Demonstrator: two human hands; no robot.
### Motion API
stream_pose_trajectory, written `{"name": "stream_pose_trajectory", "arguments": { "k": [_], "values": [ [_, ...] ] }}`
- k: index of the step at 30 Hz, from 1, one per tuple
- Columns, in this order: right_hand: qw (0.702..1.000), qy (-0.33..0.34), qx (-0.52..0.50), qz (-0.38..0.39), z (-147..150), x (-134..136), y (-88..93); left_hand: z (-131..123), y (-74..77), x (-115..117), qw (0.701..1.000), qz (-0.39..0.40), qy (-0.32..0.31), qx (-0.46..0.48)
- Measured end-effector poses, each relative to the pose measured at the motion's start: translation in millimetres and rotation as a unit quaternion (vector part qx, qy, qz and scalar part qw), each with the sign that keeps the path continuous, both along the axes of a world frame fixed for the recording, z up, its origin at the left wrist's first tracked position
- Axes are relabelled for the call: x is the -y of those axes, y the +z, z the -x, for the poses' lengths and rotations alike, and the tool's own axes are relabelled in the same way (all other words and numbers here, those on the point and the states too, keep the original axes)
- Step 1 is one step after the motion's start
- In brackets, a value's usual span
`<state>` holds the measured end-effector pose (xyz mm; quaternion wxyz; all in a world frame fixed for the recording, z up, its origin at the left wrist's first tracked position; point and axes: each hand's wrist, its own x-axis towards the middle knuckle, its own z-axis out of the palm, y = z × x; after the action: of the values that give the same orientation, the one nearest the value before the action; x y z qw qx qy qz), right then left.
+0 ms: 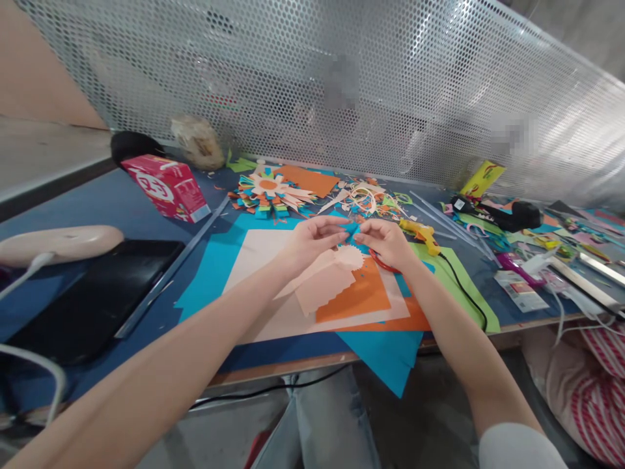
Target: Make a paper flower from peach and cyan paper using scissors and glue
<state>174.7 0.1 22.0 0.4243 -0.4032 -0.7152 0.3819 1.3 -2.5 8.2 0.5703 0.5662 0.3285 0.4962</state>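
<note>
The left hand (319,234) and right hand (387,240) pinch blue paper (352,229) between their fingers (334,222), near a pale jagged-edged disc (350,256).

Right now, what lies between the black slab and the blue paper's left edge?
In the head view, a narrow clear strip and a thin pale scrap, with blue tabletop around them.
</note>
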Motion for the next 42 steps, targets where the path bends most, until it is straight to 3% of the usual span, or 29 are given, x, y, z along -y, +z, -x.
{"name": "stream_pose_trajectory", "arguments": {
  "k": [4,10,22,28,37,42],
  "values": [
    [0.999,-0.026,0.025,-0.019,-3,-3,-5.0,1,-3.0,-3,0.998,0.039,0.016,0.042],
    [1.000,-0.023,-0.006,-0.002,-3,-5,-8.5,1,-6.3,-5,0.986,0.122,-0.036,0.104],
    [0.998,-0.051,0.025,-0.036,-3,-7,-12.4,-1,-5.5,-4,0.998,0.064,0.014,0.012],
    [0.999,-0.019,-0.028,-0.003,-2,-5,-8.7,0,-6.7,-5,0.998,0.053,-0.027,0.010],
    [0.996,-0.024,-0.069,0.053,-2,-4,-7.4,-2,-8.4,-7,0.999,0.030,-0.015,-0.015],
    [0.998,-0.007,-0.043,0.047,-2,-2,-3.7,-1,-6.5,-7,0.999,0.022,-0.002,-0.024]
  ]
}}
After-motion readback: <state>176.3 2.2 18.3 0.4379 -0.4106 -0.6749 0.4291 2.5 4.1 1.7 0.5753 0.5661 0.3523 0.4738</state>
